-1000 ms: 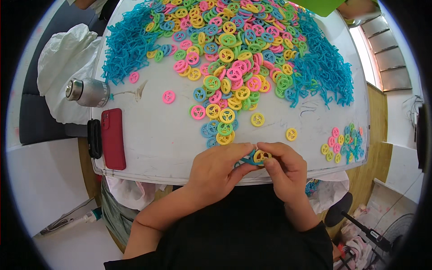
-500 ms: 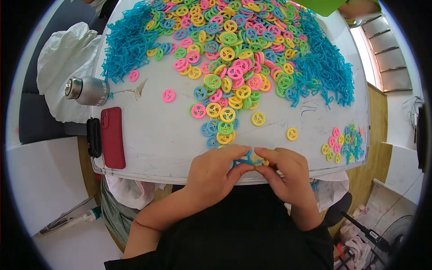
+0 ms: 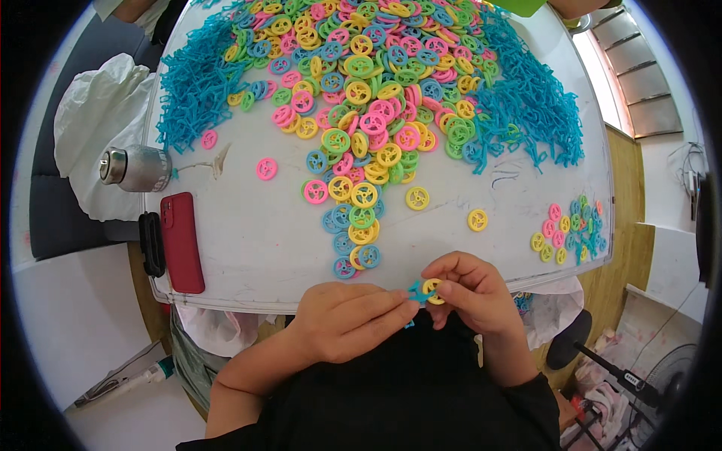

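Observation:
My left hand pinches a small blue forked plastic piece between thumb and fingers. A yellow toy wheel is held at its other side by my right hand, thumb and fingers closed on it. Wheel and blue piece meet between my hands, just off the table's near edge; whether they are joined I cannot tell. Nearest on the table lies a trail of wheels in blue, yellow, green and pink, running down from a large heap.
Tangled blue pieces lie in piles at left and right of the wheels. A mixed cluster sits at the right edge. A red phone, a black case and a metal flask stand left. Another person's hand shows at the far right.
Both hands have drawn back from over the table edge toward my body. The yellow wheel has come into clearer sight, and wheels formerly behind my hands now show. The view has shifted slightly.

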Demonstrator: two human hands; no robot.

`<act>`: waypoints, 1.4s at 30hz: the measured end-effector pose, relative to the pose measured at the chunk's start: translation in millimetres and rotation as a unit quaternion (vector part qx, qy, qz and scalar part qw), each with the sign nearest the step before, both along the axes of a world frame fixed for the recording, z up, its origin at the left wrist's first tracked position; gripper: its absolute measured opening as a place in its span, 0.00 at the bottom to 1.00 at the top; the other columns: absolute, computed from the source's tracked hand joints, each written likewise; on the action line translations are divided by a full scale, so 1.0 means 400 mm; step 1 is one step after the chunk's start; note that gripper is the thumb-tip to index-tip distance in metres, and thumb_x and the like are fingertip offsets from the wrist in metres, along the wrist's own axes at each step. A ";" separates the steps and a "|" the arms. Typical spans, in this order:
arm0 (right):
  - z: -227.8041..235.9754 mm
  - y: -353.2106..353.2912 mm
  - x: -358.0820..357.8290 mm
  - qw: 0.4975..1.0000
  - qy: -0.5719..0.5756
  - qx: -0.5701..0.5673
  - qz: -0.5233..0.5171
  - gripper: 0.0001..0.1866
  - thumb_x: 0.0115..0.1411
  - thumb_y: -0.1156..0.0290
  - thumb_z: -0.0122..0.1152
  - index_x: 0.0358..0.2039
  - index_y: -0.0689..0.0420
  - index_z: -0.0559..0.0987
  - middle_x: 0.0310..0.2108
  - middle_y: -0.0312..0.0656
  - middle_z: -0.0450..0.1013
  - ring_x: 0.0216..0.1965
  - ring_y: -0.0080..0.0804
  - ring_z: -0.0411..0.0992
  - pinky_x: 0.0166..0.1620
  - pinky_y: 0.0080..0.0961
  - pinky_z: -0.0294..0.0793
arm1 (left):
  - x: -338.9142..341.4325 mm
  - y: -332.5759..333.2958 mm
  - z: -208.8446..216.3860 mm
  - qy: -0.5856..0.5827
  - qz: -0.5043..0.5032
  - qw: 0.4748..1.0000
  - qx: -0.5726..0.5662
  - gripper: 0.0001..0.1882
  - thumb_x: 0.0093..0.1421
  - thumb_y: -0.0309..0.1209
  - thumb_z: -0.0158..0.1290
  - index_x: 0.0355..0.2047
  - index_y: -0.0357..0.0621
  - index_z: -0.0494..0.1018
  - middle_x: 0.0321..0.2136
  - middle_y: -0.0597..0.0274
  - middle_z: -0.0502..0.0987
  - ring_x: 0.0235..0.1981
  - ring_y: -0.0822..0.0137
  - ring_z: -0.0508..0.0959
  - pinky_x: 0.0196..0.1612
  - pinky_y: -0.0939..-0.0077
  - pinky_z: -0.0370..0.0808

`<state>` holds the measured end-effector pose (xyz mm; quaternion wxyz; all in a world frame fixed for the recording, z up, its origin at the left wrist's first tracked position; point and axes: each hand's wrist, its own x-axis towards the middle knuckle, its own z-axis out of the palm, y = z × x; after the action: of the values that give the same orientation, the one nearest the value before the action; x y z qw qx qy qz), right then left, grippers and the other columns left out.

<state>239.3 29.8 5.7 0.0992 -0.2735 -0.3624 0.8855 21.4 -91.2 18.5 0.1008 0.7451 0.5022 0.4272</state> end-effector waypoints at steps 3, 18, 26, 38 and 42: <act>0.045 -0.009 -0.013 0.968 -0.175 0.178 -0.003 0.16 0.65 0.75 0.59 0.53 0.64 0.75 0.34 0.41 0.75 0.30 0.26 0.76 0.31 0.20 0.77 | 0.000 0.004 0.003 -0.026 -0.002 0.998 -0.054 0.22 0.44 0.19 0.64 0.42 0.47 0.82 0.35 0.59 0.80 0.33 0.63 0.82 0.29 0.74 0.78; -0.001 0.067 -0.004 0.930 -0.154 0.288 -0.168 0.13 0.56 0.84 0.64 0.43 0.65 0.80 0.36 0.40 0.76 0.35 0.28 0.76 0.38 0.23 0.74 | 0.018 0.047 0.004 -0.332 0.087 0.884 -0.317 0.09 0.61 0.21 0.58 0.42 0.39 0.80 0.34 0.62 0.81 0.31 0.74 0.79 0.34 0.80 0.76; 0.030 0.038 -0.076 0.965 0.010 0.251 -0.071 0.08 0.60 0.78 0.65 0.40 0.65 0.79 0.44 0.49 0.76 0.46 0.32 0.75 0.53 0.27 0.72 | 0.038 0.060 0.008 -0.322 0.098 0.901 -0.274 0.08 0.61 0.23 0.59 0.42 0.39 0.80 0.32 0.60 0.83 0.32 0.71 0.81 0.36 0.78 0.75; 0.055 -0.014 -0.105 0.980 -0.006 0.135 -0.149 0.04 0.65 0.76 0.59 0.39 0.63 0.77 0.39 0.42 0.77 0.41 0.24 0.74 0.47 0.23 0.73 | 0.068 0.053 -0.006 -0.155 0.165 0.970 -0.087 0.11 0.51 0.21 0.65 0.36 0.43 0.79 0.30 0.59 0.82 0.30 0.61 0.82 0.31 0.72 0.75; 0.038 -0.031 -0.095 0.956 -0.048 0.237 -0.164 0.07 0.66 0.77 0.58 0.44 0.64 0.77 0.38 0.38 0.75 0.40 0.20 0.72 0.45 0.18 0.71 | 0.057 0.059 -0.007 -0.213 0.143 0.959 -0.118 0.12 0.51 0.20 0.65 0.35 0.42 0.79 0.32 0.59 0.82 0.32 0.61 0.81 0.34 0.73 0.75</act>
<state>201.2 17.4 21.0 0.2879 -0.3398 -0.5159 0.7318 44.0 -67.4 15.9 0.2300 0.5402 0.6172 0.5237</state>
